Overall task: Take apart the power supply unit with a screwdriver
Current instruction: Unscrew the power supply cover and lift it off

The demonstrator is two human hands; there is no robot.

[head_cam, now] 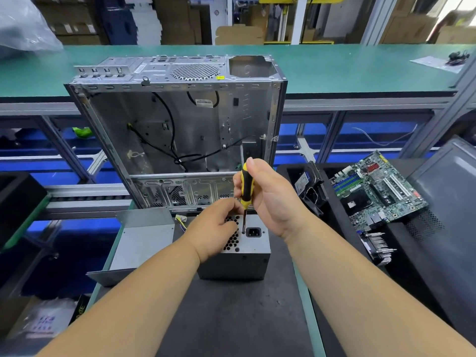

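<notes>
The grey metal power supply unit (253, 249) stands on a dark mat, its vented face with the black power socket turned up. My right hand (270, 199) grips a yellow-and-black screwdriver (246, 188) held upright, its tip set on a screw just left of the socket. My left hand (215, 229) rests on the honeycomb vent of the unit, and its fingers reach up to the screwdriver's shaft. A bundle of coloured wires sticks out behind the unit on the left.
An empty computer case (177, 130) stands open just behind the unit. A grey metal cover panel (139, 243) lies to the left. On the right, a motherboard (377, 188) and other parts lie in black trays. A green bench runs across the back.
</notes>
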